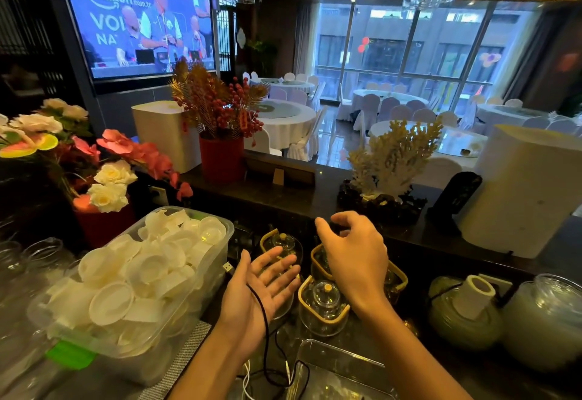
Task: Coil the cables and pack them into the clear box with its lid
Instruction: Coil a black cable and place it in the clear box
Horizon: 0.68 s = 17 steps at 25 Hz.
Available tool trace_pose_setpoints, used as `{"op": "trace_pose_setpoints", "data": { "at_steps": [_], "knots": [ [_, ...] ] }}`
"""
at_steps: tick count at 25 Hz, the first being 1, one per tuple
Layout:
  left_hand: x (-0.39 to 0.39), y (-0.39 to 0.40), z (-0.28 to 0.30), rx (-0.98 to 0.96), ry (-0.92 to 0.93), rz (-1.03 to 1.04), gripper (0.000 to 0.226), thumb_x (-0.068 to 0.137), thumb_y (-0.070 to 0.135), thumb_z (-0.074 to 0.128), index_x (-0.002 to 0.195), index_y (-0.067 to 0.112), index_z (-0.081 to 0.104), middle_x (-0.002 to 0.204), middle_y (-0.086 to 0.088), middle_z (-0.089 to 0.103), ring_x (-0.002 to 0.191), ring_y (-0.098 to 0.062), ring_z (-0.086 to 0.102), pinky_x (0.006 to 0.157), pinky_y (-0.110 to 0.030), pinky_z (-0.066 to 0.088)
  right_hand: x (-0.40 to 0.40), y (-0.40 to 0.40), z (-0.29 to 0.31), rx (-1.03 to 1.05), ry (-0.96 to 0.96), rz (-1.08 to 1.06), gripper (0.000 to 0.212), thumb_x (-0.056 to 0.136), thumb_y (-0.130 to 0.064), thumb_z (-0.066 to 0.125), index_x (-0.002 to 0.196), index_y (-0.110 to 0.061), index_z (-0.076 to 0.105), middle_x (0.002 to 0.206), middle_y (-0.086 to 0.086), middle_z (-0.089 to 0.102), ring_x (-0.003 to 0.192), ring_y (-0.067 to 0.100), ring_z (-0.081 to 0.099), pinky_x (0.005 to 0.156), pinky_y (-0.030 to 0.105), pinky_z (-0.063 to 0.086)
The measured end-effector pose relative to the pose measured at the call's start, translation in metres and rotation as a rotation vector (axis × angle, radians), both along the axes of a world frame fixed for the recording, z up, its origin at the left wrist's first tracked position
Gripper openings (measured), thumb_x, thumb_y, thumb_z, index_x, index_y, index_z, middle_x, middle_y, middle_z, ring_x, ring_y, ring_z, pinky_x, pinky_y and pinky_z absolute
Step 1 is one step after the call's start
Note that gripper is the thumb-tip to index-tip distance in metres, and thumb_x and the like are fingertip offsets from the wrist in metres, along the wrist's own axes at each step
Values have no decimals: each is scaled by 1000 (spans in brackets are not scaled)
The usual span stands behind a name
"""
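My left hand [263,284] is held palm up with straight fingers over the dark counter. A thin black cable [266,333] lies across its palm and hangs past the wrist. The cable's USB plug [227,267] sticks out on the hand's left side. Lower down, the cable loops over the rim of the clear box [343,356] at the bottom edge of the view. A white cable [247,382] lies beside that box. My right hand [354,258] hovers palm down, just right of the left hand, fingers loosely curved with nothing visible in them. No lid can be seen.
A large clear bin [217,277] full of white plastic cups stands on the left. Glass teapots in yellow-rimmed holders [324,306] sit right under my hands. Glass jars [548,321] stand at the right. Flower pots and a coral ornament [390,160] line the raised ledge.
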State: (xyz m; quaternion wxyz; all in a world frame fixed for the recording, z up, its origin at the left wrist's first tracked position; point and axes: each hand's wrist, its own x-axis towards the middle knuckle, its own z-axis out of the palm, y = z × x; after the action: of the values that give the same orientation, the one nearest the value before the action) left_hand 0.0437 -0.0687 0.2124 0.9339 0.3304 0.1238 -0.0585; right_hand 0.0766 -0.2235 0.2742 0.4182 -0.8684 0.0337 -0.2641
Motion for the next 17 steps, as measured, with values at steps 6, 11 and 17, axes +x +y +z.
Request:
{"op": "trace_pose_setpoints", "data": {
  "at_steps": [6,11,17],
  "knots": [
    [1,0,-4,15,5,30,60,105,50,34,132,3,59,125,-25,69,114,-39,69,101,-53,50,-4,4,-20,-33,51,11,40,90,-53,67,120,-25,70,118,-10,68,91,1,58,72,23,48],
    [1,0,-8,11,10,31,61,104,51,34,133,3,59,126,-25,68,114,-39,69,97,-51,51,-3,4,-23,-48,17,10,29,94,-46,67,115,-26,70,114,-11,69,90,0,57,66,14,40],
    [0,-3,-9,32,20,24,60,105,50,33,131,3,61,125,-25,69,112,-38,68,97,-51,52,-1,2,-22,-39,-3,16,23,94,-42,67,110,-26,71,109,-13,67,93,3,62,72,23,50]
  ]
}}
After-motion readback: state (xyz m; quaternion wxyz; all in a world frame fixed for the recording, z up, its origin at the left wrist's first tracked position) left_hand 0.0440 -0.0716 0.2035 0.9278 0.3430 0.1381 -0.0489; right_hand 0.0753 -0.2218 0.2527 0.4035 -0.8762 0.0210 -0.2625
